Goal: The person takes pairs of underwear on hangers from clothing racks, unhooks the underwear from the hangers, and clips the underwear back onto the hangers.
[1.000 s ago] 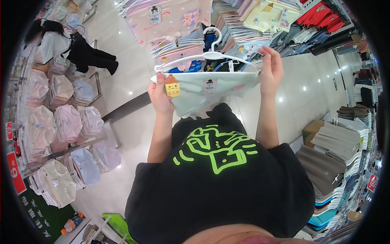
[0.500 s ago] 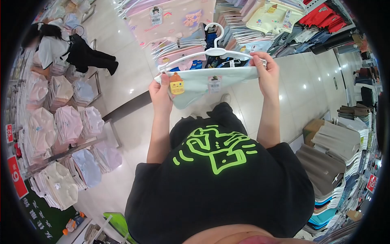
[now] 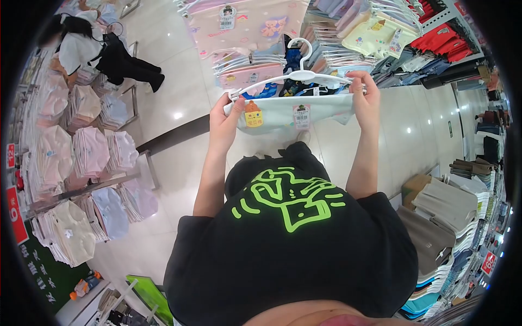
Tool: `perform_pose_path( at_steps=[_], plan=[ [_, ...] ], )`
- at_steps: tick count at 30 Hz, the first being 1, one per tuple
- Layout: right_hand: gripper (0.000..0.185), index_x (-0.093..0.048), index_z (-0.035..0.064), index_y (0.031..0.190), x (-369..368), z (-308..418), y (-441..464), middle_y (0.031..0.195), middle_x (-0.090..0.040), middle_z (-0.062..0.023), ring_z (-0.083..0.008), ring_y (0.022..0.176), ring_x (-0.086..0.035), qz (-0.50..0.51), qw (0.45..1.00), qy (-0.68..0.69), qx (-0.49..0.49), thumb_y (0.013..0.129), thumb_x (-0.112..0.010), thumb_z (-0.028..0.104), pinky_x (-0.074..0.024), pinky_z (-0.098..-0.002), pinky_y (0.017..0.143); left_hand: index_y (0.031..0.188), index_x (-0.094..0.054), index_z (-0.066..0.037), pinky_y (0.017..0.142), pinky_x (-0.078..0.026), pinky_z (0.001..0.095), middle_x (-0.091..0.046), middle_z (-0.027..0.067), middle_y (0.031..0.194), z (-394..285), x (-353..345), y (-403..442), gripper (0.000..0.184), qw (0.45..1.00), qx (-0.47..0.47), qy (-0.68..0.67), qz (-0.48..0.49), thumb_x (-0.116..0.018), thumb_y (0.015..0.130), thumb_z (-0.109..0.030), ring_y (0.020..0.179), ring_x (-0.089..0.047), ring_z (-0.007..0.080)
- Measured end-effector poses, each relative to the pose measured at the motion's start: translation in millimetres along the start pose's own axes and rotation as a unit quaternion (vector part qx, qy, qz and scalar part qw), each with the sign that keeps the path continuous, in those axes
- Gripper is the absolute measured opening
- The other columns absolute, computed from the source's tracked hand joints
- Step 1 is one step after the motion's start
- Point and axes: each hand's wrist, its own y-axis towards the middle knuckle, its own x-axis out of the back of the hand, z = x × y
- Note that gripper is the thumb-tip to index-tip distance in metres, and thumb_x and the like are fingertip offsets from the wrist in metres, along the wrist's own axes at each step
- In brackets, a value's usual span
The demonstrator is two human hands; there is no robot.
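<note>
A white hanger (image 3: pixel 306 75) with its hook upward carries a pale green garment (image 3: pixel 277 111), which bears a yellow bear tag (image 3: pixel 253 115) and a price label (image 3: pixel 302 117). My left hand (image 3: pixel 225 117) pinches the garment's left corner at the hanger's left clip, thumb in front. At the other end, my right hand (image 3: pixel 365 96) closes round the hanger's right tip and the garment's right corner. The garment hangs between both hands, its lower part folded away from view.
Pink garments (image 3: pixel 250 27) and yellow garments (image 3: pixel 378 35) hang just beyond the hanger. Racks of pale garments (image 3: pixel 89 149) line the left side, where a person (image 3: pixel 103 54) stands. Grey-brown garments (image 3: pixel 427 233) and a cardboard box (image 3: pixel 416 188) are at right.
My right hand, apart from the hanger's end at first, has closed on it. Both hands and the garment have shifted rightward in view, and the garment's lower part now shows less.
</note>
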Motion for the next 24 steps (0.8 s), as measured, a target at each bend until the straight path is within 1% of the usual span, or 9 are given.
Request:
perform_pose_path(
  at_steps=[2,7,9,12,13,15,18,21,24],
  plan=[
    [0.031,-0.056,0.0021,0.091,0.8,-3.4,-0.5,0.065,-0.042,0.0051,-0.0019,0.059,-0.036,-0.004,1.0,0.001,0.012,0.091,-0.047,0.032,-0.0262,-0.0159,0.05,0.098,-0.056,0.002,0.073,-0.04,0.0196,-0.059,0.0029,0.09,3.6,-1.5,-0.4,0.028,0.997,0.0,-0.071,-0.025,-0.056,0.087,-0.024,0.083,-0.051,0.0069],
    [0.037,-0.053,0.0017,0.086,1.7,-9.0,-2.9,0.063,-0.042,0.0039,-0.0028,0.057,-0.034,-0.053,0.997,-0.03,0.041,0.093,-0.042,0.037,-0.0247,-0.018,0.049,0.095,-0.057,0.002,0.074,-0.039,0.0199,-0.059,0.0033,0.091,12.4,-1.4,1.9,0.028,0.997,-0.022,-0.059,-0.039,-0.056,0.087,-0.025,0.083,-0.051,0.0071],
    [0.038,-0.051,0.0013,0.081,0.0,-9.0,-2.0,0.061,-0.043,0.0028,-0.0037,0.055,-0.035,-0.134,0.982,-0.037,0.125,0.094,-0.039,0.035,-0.0251,-0.0193,0.048,0.094,-0.058,0.002,0.074,-0.039,0.0199,-0.059,0.0033,0.091,11.8,-3.3,2.9,0.027,0.997,-0.032,-0.058,-0.042,-0.057,0.087,-0.024,0.083,-0.051,0.0071],
    [0.038,-0.049,0.0016,0.076,6.4,-17.2,3.5,0.06,-0.044,0.0025,-0.0045,0.054,-0.036,-0.185,0.973,-0.001,0.135,0.095,-0.037,0.032,-0.0275,-0.0198,0.049,0.091,-0.055,0.001,0.067,-0.044,0.0217,-0.058,0.004,0.084,10.0,-7.3,5.0,0.024,0.996,-0.052,-0.058,-0.05,-0.055,0.088,-0.023,0.075,-0.055,0.0086],
    [0.038,-0.049,0.0016,0.076,7.8,-18.8,3.4,0.06,-0.044,0.0025,-0.0045,0.054,-0.036,-0.188,0.973,-0.003,0.135,0.095,-0.037,0.032,-0.0275,-0.0198,0.049,0.091,-0.055,0.001,0.068,-0.044,0.0219,-0.058,0.004,0.084,11.2,-7.5,6.0,0.024,0.996,-0.053,-0.055,-0.048,-0.055,0.088,-0.022,0.075,-0.055,0.0087],
    [0.037,-0.049,0.0022,0.07,10.9,-21.3,2.4,0.061,-0.043,0.0028,-0.0042,0.058,-0.036,-0.217,0.974,0.048,0.042,0.095,-0.038,0.026,-0.0279,-0.0199,0.051,0.092,-0.055,0.001,0.068,-0.044,0.022,-0.058,0.0039,0.084,11.5,-9.7,6.3,0.023,0.996,-0.053,-0.051,-0.045,-0.055,0.088,-0.022,0.075,-0.054,0.0087],
    [0.037,-0.047,0.0029,0.067,17.5,-23.6,5.0,0.062,-0.042,0.0042,-0.004,0.057,-0.034,-0.251,0.964,0.084,0.033,0.095,-0.038,0.026,-0.0263,-0.0201,0.05,0.092,-0.056,0.002,0.068,-0.043,0.0215,-0.058,0.0039,0.084,6.9,-15.2,7.6,0.023,0.996,-0.063,-0.051,-0.039,-0.056,0.087,-0.021,0.074,-0.054,0.0085],
    [0.037,-0.045,0.0037,0.067,23.6,-22.9,8.7,0.061,-0.04,0.0049,-0.0036,0.057,-0.031,-0.253,0.964,0.049,0.059,0.095,-0.038,0.026,-0.0247,-0.0202,0.05,0.091,-0.057,0.002,0.068,-0.043,0.0212,-0.058,0.004,0.084,2.9,-22.0,9.0,0.023,0.996,-0.051,-0.059,-0.039,-0.056,0.087,-0.021,0.074,-0.054,0.0082],
    [0.036,-0.046,0.0039,0.067,26.6,-22.4,12.9,0.061,-0.038,0.0056,-0.0033,0.058,-0.03,-0.241,0.966,0.075,0.056,0.095,-0.038,0.025,-0.0241,-0.02,0.05,0.091,-0.057,0.002,0.068,-0.043,0.0211,-0.059,0.0042,0.084,0.2,-24.3,14.6,0.023,0.997,-0.061,-0.025,-0.033,-0.056,0.087,-0.021,0.074,-0.054,0.008]
  ],
)
